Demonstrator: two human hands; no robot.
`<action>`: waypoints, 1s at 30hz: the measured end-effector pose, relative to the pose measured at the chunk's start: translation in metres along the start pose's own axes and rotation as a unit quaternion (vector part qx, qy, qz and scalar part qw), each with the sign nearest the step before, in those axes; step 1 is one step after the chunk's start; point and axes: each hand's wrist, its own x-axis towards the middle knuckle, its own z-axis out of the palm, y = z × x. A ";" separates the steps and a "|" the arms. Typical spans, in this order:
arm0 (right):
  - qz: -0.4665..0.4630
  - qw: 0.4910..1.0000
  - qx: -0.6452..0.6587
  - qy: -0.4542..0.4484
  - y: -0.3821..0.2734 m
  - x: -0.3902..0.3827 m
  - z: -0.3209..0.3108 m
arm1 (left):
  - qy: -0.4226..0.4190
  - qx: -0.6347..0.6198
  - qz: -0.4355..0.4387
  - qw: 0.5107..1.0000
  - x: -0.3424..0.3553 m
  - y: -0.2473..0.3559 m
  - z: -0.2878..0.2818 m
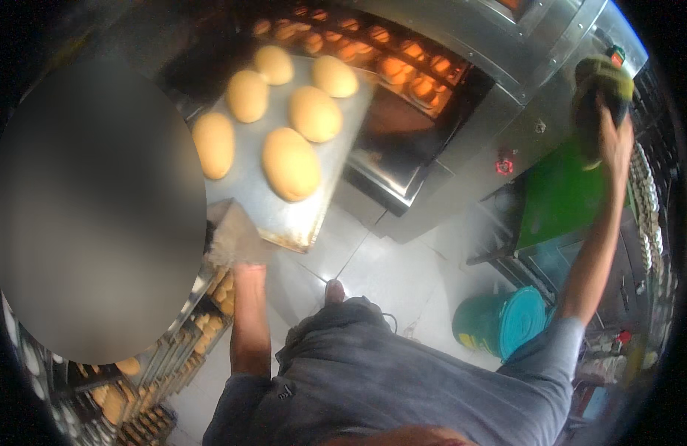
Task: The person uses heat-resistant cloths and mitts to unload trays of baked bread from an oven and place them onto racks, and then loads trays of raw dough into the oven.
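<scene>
My left hand (236, 234), wrapped in a worn grey-brown cloth or mitt that hides its fingers, grips the near edge of a metal baking tray (325, 189). Several golden oval bread rolls (290, 165) lie on the tray, which is held up in front of the open oven (432, 160). Far to the right, my raised right hand (614, 141) is closed on a dark padded cloth (592, 93) with yellowish edges, beside the oven's metal front. The cloth is blurred, so its exact kind is unclear.
More rolls (395, 70) glow orange inside the oven. A red valve knob (504, 165) sits on its side panel. To the right are a green panel (562, 193) and a lidded teal bucket (523, 320). Racks of bread (202, 331) stand lower left. A grey blurred oval (98, 208) covers the left side.
</scene>
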 end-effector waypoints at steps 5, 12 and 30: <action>0.300 0.821 0.433 -0.221 -0.079 -0.199 0.058 | -0.069 -0.056 0.024 0.996 -0.077 -0.009 -0.004; 0.489 0.481 0.655 -0.317 -0.101 -0.346 0.091 | -0.124 -0.126 0.002 0.984 -0.202 -0.016 -0.026; 0.513 0.194 0.590 -0.592 -0.161 -0.589 0.001 | 0.107 -0.281 -0.381 0.874 -0.639 -0.085 -0.151</action>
